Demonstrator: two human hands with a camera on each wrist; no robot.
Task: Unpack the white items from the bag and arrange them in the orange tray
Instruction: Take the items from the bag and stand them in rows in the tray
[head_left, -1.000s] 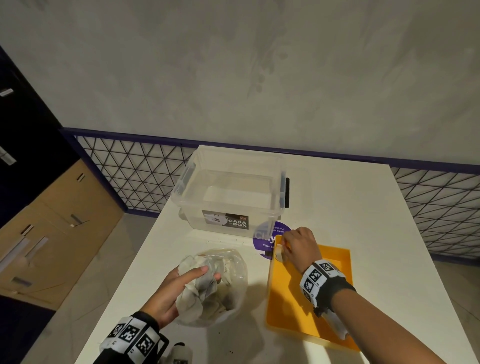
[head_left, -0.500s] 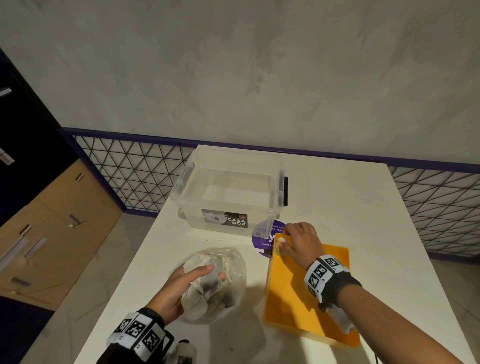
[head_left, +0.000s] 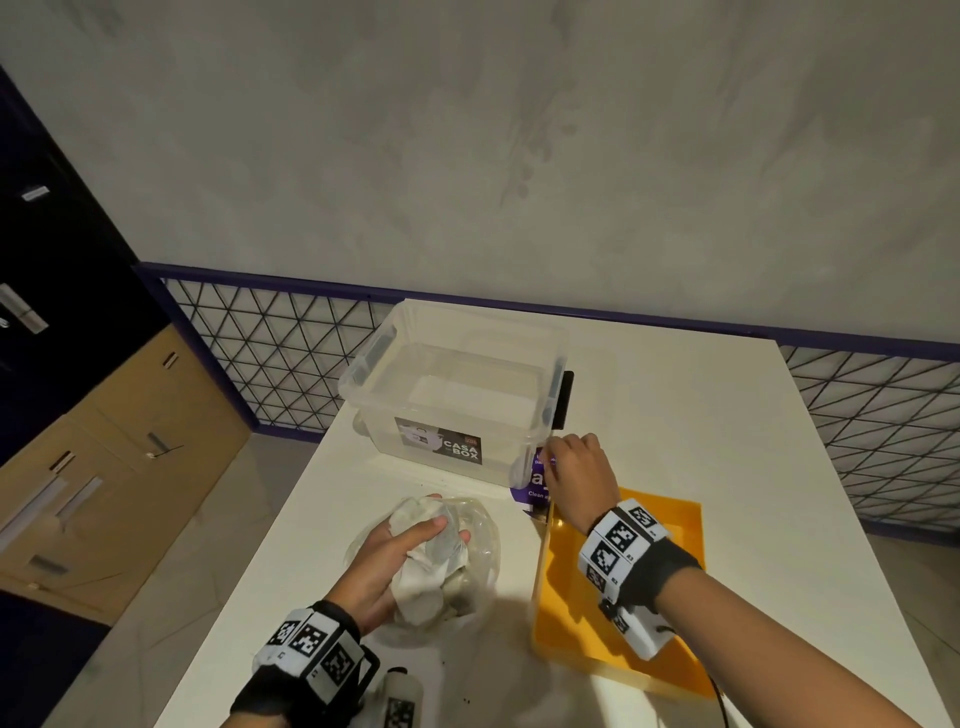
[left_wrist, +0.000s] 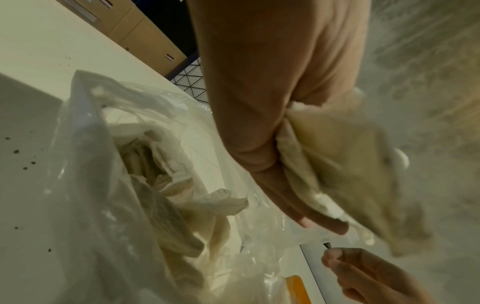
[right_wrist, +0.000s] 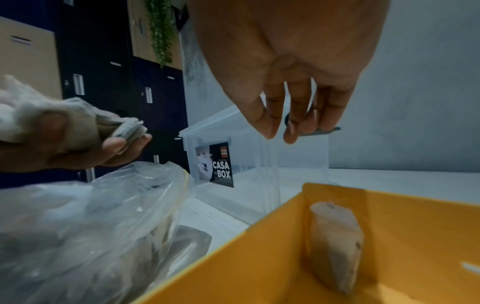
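My left hand (head_left: 395, 558) is curled round a bunch of white pads (head_left: 422, 564) at the mouth of the clear plastic bag (head_left: 467, 571), which slumps on the counter (head_left: 727, 426) just left of the orange tray (head_left: 675, 519). I read that grip as doing two jobs: it lifts the next pads clear and keeps the limp bag from sliding. More white pieces sit loose in the bag, as the left wrist view shows.

My right hand (right_wrist: 285, 82) hangs above the tray's far left corner with fingers (right_wrist: 291, 131) relaxed and apart, holding nothing. Directly below it one white pad (right_wrist: 335, 246) stands on edge against the tray's wall (right_wrist: 259, 246), leaning there so it stays upright and leaves the floor of the tray free for a row.

The clear storage box (head_left: 457, 395) labelled CASA BOX sits behind both, apart from the tray. In my judgement the unpacking is near its start: one pad placed, a handful in transit, the rest bagged.
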